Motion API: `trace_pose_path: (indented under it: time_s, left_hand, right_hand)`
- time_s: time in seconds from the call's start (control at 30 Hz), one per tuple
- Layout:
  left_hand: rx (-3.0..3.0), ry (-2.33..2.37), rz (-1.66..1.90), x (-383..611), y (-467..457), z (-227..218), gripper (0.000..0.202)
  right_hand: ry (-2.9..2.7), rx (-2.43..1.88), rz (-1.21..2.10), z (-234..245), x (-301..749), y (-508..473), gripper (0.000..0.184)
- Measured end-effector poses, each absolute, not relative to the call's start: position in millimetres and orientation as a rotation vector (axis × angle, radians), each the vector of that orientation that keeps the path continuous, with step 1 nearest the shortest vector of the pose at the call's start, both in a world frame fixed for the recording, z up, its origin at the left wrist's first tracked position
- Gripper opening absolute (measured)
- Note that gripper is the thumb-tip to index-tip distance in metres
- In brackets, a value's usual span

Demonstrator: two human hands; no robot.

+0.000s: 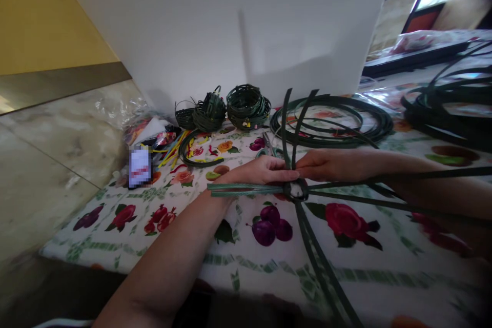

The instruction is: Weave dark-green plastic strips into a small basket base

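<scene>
Several long dark green weaving strips (315,251) cross in a star on a flowered cloth (246,261), bound at a small woven knot (296,190) in the middle. My left hand (261,171) lies fingers together on the strips just left of the knot, pinching them. My right hand (326,165) comes in from the right, fingertips meeting the left hand's above the knot, closed on the upright strips (288,128). Strip ends spread left, right, up and toward me.
Small woven dark green baskets (246,105) and a lower one (207,113) stand at the cloth's far edge by a white wall. Coils of green strip (334,120) lie behind the hands and far right (449,107). Coloured strips and packets (165,146) lie at left.
</scene>
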State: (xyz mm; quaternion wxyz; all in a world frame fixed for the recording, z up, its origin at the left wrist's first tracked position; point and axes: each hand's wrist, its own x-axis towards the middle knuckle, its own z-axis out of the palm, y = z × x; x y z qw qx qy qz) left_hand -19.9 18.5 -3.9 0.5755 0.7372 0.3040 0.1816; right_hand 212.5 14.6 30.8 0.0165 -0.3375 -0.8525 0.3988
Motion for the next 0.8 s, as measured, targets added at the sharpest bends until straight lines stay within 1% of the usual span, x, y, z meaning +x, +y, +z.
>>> trace_pose_path:
  time_s: [0.1,0.2,0.33,0.5,0.63,0.8]
  left_hand:
    - [1.735,0.729,0.345,-25,16,0,0.041]
    - [1.628,0.692,0.328,-25,14,1,0.036]
    - [1.439,0.616,0.375,-18,10,1,0.035]
    - [1.456,0.672,0.488,-8,5,4,0.031]
    - [1.559,0.715,0.544,-8,5,7,0.03]
    - [1.562,0.765,0.535,-9,7,5,0.022]
  right_hand:
    - [-2.682,-1.041,1.2,28,212,16,0.056]
    - [-2.677,-1.029,1.189,28,211,15,0.055]
    - [-2.591,-0.982,1.344,32,214,14,0.05]
    - [-2.463,-1.014,1.489,33,224,14,0.049]
    - [-2.476,-1.093,1.463,35,229,14,0.046]
    - [-2.539,-1.107,1.418,41,231,13,0.04]
